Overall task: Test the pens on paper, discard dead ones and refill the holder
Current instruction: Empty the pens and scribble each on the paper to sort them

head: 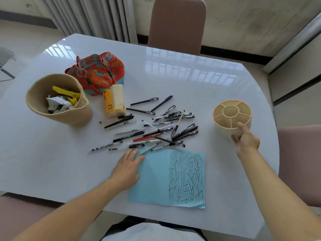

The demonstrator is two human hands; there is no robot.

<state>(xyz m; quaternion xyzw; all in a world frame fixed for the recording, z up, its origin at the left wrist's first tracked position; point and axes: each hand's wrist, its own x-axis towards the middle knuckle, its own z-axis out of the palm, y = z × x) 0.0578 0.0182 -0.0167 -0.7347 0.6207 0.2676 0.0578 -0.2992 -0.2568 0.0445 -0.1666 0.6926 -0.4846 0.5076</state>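
Progress looks late-ish | paper (186, 178) full of test strokes | pens (156, 126) loose on bench (173, 75) | holder (232, 117) empty, right hand (247, 139) grasping it | left hand (127, 168) flat, relaxed on paper

White glossy bench (173, 70), rounded corners, window glare on far half. Woven basket (59, 101) at far left, holding crumpled paper and yellow bits. Patterned red bag (99, 72) just behind it. Tissue pack (113, 101) upright beside the bag. Loose pile of pens (156, 126) mid-bench, mostly black, one red. Beige compartmented holder (231, 115) at right, well apart from the pile. Blue paper (156, 178) at near edge, scribbled over on right half, a few pens overlapping its far edge.
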